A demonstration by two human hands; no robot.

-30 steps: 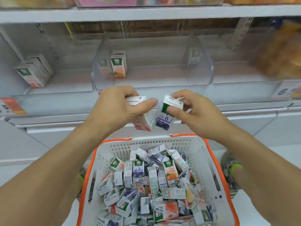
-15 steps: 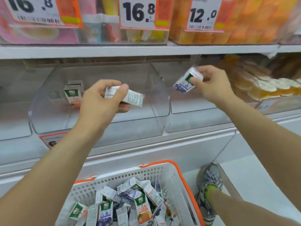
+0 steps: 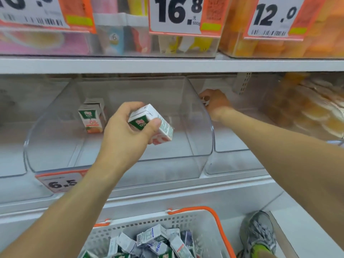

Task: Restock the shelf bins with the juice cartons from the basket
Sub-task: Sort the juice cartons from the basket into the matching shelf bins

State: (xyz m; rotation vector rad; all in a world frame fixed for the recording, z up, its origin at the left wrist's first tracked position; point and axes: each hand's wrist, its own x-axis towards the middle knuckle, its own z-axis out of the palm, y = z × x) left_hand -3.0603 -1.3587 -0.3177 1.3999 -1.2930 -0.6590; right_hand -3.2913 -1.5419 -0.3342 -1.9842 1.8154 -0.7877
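Note:
My left hand (image 3: 126,135) grips a small white-and-green juice carton (image 3: 154,125), tilted, in front of the middle clear bin (image 3: 202,146). One orange-labelled carton (image 3: 91,118) stands upright at the back left of that bin. My right hand (image 3: 214,103) reaches deep into the clear bin to the right (image 3: 232,164), fingers curled; a bit of its carton (image 3: 205,99) shows, mostly hidden behind the bin wall. The white basket with an orange rim (image 3: 214,218) sits low in front, holding several cartons.
A price tag reading 6.5 (image 3: 61,181) hangs on the middle bin's front. The shelf above (image 3: 167,64) carries bins with price tags 16.8 and 12.0. A bin of orange-yellow packs (image 3: 307,108) is at the right. My shoe (image 3: 260,233) rests beside the basket.
My right hand moved from in front of the right bin to deep inside it. My left hand rose and turned its carton toward the middle bin. The view came closer to the shelf.

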